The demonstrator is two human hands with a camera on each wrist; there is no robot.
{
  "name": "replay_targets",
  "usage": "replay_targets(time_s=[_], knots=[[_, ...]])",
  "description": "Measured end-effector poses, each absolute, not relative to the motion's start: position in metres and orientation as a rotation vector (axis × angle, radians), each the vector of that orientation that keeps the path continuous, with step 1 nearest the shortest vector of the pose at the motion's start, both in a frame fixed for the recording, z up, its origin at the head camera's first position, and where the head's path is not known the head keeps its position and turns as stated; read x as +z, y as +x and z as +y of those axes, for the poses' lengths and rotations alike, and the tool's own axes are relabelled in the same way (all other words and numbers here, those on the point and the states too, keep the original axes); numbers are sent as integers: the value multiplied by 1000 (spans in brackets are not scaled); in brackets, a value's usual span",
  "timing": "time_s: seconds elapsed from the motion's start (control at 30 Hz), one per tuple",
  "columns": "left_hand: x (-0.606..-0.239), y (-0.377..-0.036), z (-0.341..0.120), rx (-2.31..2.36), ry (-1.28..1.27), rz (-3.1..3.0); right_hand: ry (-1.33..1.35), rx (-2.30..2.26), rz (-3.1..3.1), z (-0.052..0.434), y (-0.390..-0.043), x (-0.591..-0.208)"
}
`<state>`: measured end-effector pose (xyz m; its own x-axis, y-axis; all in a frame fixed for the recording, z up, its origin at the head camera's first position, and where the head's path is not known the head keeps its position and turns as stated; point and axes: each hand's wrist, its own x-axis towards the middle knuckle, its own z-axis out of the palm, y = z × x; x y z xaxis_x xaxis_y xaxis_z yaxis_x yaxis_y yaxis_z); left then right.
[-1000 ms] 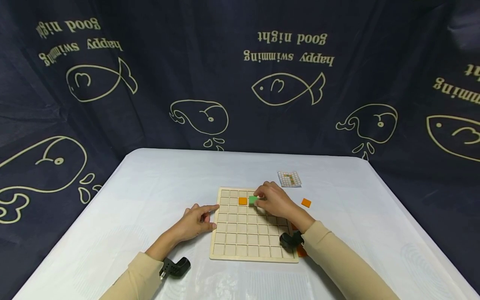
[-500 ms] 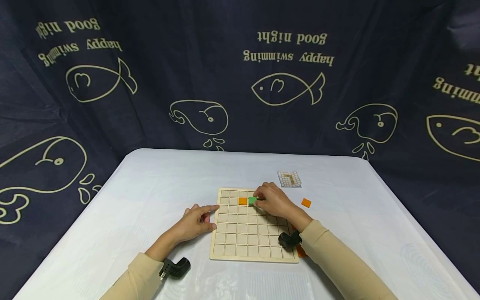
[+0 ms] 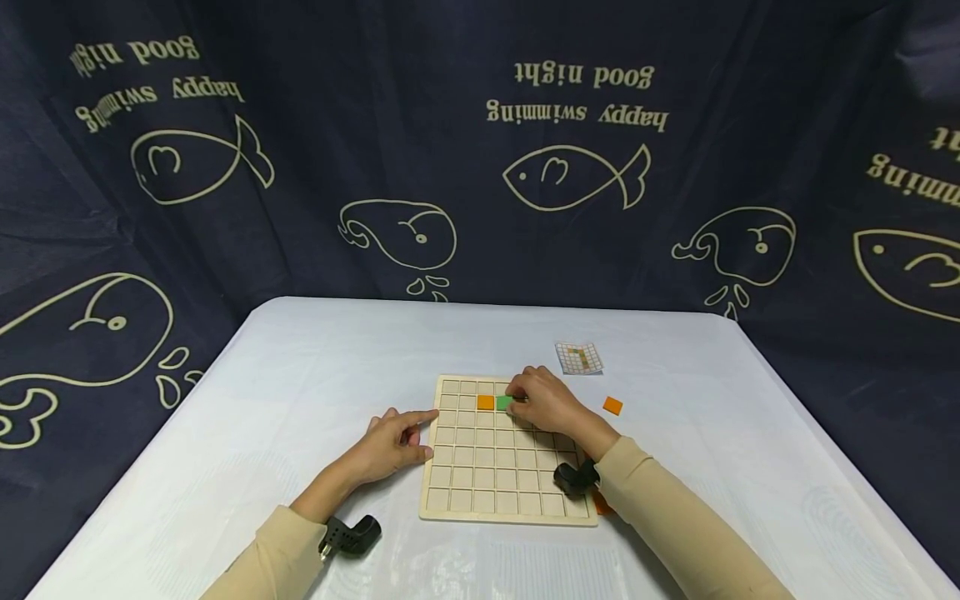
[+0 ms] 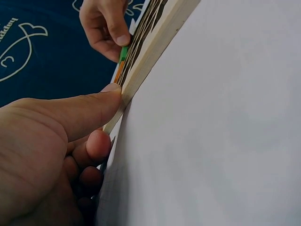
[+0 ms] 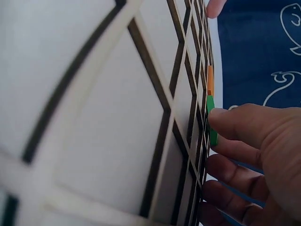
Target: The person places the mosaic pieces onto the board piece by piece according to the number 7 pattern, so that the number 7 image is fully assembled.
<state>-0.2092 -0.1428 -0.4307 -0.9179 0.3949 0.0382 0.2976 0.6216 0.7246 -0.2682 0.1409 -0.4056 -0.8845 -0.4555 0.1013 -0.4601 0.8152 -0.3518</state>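
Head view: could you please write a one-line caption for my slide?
Right hand sets a green tile beside an orange tile on the wooden grid board; left hand steadies its edge.

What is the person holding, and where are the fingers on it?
The right hand pinches the green tile at its right edge, over the wooden grid board. The left hand holds nothing; its fingertip just touches the board's left edge.
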Motion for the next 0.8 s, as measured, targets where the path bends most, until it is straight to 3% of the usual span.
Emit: replay_targets(time_s=[0.8], knots=[[-431, -209, -143, 1172, 563, 2710, 752, 568, -2973, 141, -267, -408]])
